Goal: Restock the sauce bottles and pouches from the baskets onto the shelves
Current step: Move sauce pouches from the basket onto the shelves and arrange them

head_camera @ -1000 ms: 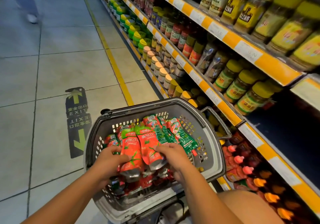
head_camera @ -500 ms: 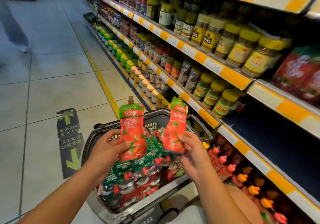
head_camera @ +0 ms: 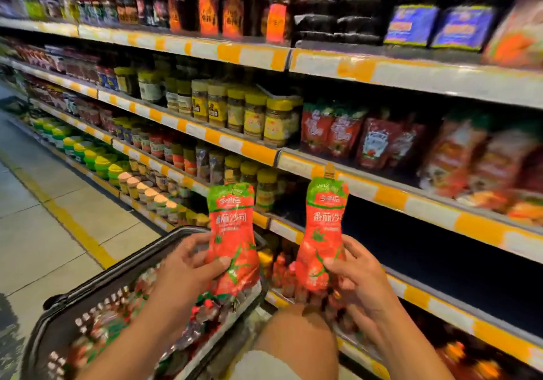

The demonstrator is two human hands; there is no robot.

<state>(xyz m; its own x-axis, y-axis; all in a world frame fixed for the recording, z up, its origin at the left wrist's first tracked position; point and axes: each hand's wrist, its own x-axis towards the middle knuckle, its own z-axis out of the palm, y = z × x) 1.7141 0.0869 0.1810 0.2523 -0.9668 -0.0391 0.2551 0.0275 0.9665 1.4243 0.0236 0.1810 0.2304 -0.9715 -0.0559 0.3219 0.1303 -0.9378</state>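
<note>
My left hand (head_camera: 188, 265) grips one red and green tomato sauce pouch (head_camera: 232, 232) upright by its lower half. My right hand (head_camera: 355, 276) holds a second, matching pouch (head_camera: 323, 229) upright, with its spout at the height of a shelf edge. Both pouches are raised above the grey basket (head_camera: 88, 294), which holds several more pouches. Behind the right pouch is a dark, bare stretch of shelf (head_camera: 440, 250). One shelf higher, red sauce pouches (head_camera: 332, 129) stand in a row.
Yellow-lidded jars (head_camera: 255, 115) and other jars fill the shelves to the left. Small red bottles (head_camera: 288, 273) stand on the lowest shelf near my knee (head_camera: 296, 341). Tiled floor with a yellow line (head_camera: 73, 226) runs along the left.
Both hands lifted a pouch each out of the basket and raised them toward the shelves. My view tilted up and right, from the basket to the shelf rows.
</note>
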